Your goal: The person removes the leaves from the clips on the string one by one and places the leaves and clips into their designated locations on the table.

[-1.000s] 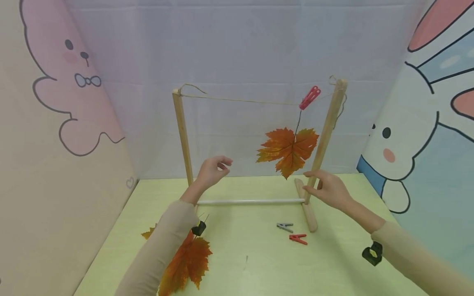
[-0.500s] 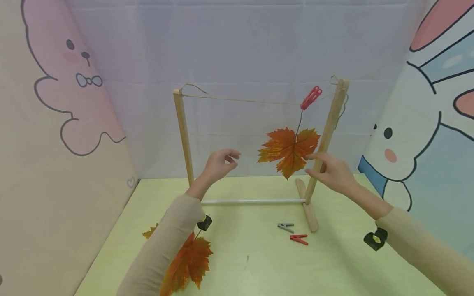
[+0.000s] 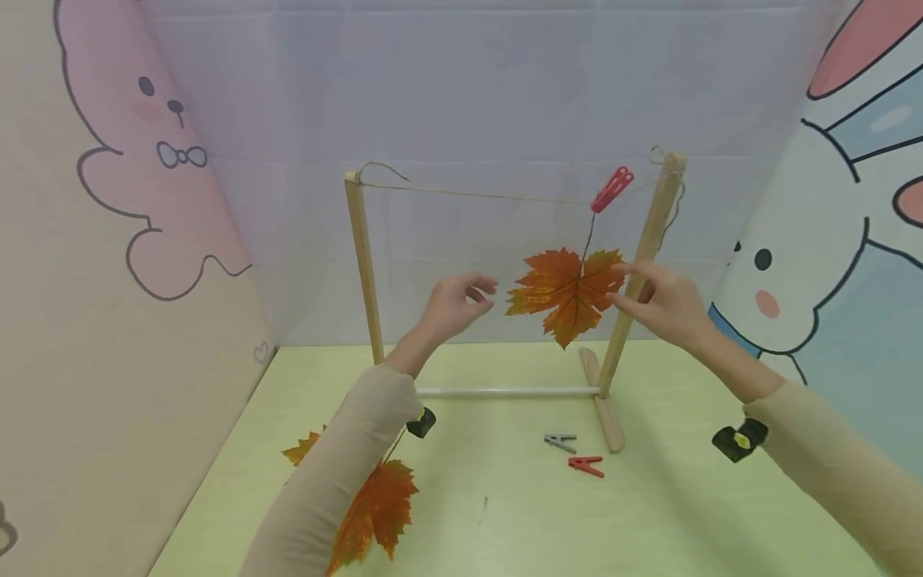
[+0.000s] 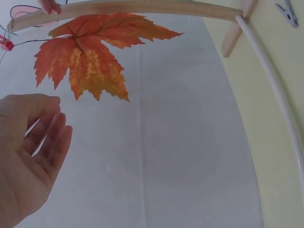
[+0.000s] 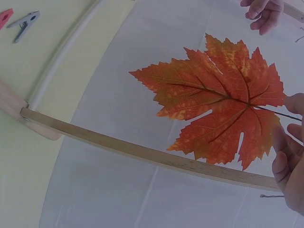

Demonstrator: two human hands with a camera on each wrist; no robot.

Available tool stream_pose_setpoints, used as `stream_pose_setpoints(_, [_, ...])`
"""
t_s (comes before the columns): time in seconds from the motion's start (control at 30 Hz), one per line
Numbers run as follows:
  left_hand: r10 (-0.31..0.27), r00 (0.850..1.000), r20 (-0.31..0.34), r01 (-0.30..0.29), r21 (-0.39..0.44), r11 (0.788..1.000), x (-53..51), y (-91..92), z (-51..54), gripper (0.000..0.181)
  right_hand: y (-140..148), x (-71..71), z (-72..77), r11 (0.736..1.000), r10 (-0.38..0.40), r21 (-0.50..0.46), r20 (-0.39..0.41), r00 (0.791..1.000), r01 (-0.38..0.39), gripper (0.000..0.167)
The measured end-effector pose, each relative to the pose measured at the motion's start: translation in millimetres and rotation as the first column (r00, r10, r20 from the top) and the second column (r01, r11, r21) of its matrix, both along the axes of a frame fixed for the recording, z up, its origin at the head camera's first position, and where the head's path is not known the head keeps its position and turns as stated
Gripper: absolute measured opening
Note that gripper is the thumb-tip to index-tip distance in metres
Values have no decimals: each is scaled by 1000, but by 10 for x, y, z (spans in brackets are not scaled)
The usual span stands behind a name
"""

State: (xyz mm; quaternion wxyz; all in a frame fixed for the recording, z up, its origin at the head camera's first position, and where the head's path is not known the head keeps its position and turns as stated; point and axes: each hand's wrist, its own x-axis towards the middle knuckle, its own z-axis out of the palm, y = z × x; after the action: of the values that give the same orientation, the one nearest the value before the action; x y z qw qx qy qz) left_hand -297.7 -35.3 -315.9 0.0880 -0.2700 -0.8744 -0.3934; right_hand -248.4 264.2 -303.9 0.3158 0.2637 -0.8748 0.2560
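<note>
An orange maple leaf (image 3: pixel 566 292) hangs by its dark stem from a red clothespin (image 3: pixel 611 191) on a string (image 3: pixel 476 194). My right hand (image 3: pixel 667 304) is at the leaf's right edge, thumb and fingers apart and loosely bent. In the right wrist view its fingers (image 5: pixel 281 166) overlap the leaf's edge near the stem; I cannot tell whether they touch it. Left of the leaf, my left hand (image 3: pixel 457 307) hovers with relaxed, bent fingers and holds nothing. The left wrist view shows a gap between that hand (image 4: pixel 35 142) and the leaf (image 4: pixel 90 57).
The string spans two wooden posts (image 3: pixel 364 264), joined low down by a white rod (image 3: pixel 505 392). A grey clothespin (image 3: pixel 560 441) and another red clothespin (image 3: pixel 586 466) lie on the table (image 3: pixel 519 529). More maple leaves (image 3: pixel 382 501) lie partly under my left forearm.
Both hands have risen. The left moved right, toward the hanging leaf, and the right came up to the leaf's right edge. The head view has shifted slightly.
</note>
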Motion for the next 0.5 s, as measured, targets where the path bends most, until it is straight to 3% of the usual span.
stream_pose_setpoints(0.2, [-1, 1000, -4, 1, -17, 1000, 38, 123, 89, 28, 26, 3, 116, 1000, 17, 10, -27, 999, -17, 36])
stream_pose_setpoints(0.5, [36, 999, -27, -35, 41, 999, 32, 420, 280, 29, 50, -62, 226, 998, 60, -29, -39, 997, -61, 39])
